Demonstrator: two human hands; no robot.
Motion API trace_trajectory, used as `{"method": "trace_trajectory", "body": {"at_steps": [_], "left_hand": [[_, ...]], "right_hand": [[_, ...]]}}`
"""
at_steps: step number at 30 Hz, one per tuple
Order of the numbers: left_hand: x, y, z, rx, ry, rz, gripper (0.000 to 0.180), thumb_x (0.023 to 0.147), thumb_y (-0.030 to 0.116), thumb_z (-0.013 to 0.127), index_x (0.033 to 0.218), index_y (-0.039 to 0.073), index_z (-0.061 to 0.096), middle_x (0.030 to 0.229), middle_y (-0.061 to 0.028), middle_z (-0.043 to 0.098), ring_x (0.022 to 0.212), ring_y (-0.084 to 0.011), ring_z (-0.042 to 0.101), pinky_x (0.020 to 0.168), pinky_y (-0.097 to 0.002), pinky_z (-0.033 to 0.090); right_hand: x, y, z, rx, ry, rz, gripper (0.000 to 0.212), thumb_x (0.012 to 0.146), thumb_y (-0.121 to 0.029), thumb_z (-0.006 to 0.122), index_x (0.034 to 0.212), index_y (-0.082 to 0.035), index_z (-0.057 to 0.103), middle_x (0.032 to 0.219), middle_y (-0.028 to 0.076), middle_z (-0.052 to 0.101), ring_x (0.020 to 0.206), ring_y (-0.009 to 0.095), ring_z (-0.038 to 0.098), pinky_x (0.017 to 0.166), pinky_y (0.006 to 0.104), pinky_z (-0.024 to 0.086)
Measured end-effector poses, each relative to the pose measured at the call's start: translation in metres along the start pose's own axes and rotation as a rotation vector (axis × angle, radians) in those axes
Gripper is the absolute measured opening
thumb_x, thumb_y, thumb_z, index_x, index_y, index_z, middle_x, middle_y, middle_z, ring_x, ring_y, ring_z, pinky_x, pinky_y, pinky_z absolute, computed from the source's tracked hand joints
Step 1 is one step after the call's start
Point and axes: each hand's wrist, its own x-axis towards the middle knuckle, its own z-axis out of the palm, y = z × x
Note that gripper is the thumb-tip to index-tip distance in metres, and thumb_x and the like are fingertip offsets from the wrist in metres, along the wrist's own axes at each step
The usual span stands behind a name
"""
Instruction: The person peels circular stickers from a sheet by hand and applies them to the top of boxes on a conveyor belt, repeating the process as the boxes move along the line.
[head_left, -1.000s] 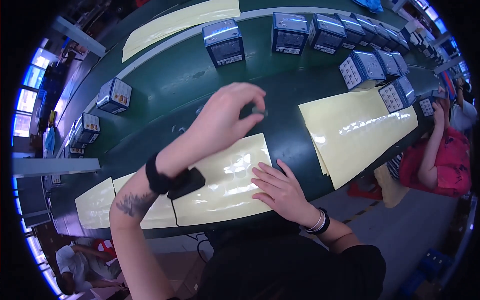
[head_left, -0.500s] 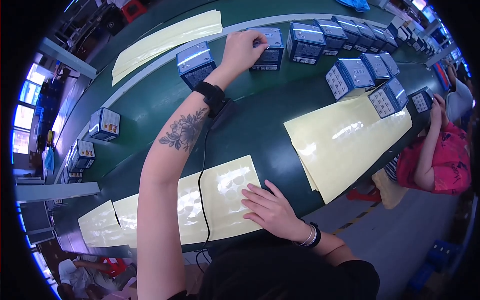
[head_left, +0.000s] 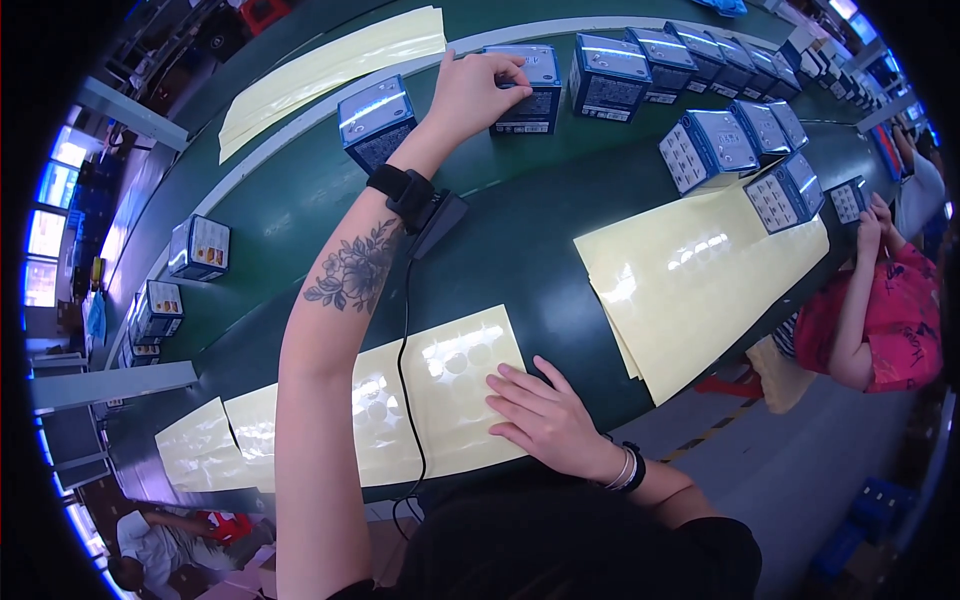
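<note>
At box (head_left: 528,112), sheet (head_left: 470,420): hands (head_left: 472,98) (head_left: 555,425) curled, spread.

Long green work surface (head_left: 510,240). Along near edge: pale yellow sheets (head_left: 460,440), circle-marked, lying flat; second sheet pile (head_left: 690,300) to right, apart from first. Farther back: blue boxes (head_left: 612,85) standing in row; lone box (head_left: 199,247) well left. Past pale rail (head_left: 285,139): another yellow stack (head_left: 335,80).

left hand (head_left: 474,94) reaches forward, half-curled; right hand (head_left: 556,426) lies palm down.
</note>
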Motion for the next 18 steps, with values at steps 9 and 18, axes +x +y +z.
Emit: {"method": "trace_trajectory", "body": {"at_steps": [9,18], "left_hand": [[-0.012,-0.003,0.041,-0.39,0.35,0.065,0.025,0.083,0.024,0.073,0.104,0.01,0.071,0.119,-0.0073,0.066,0.098,-0.0253,0.065,0.111,-0.0468,0.032],[-0.022,0.001,0.011,0.019,0.278,0.184,0.022,0.079,0.015,0.071,0.099,0.005,0.07,0.111,-0.0164,0.064,0.111,-0.0332,0.056,0.097,-0.0471,0.041]], "right_hand": [[-0.005,0.006,-0.002,0.082,0.062,0.022,0.033,0.082,-0.019,0.075,0.111,-0.004,0.068,0.127,0.01,0.063,0.127,0.026,0.055,0.111,0.0502,0.034],[-0.001,0.004,-0.05,0.241,0.061,0.114,0.053,0.078,-0.014,0.079,0.125,0.0,0.059,0.129,0.014,0.062,0.129,0.032,0.053,0.111,0.0512,0.034]]}}
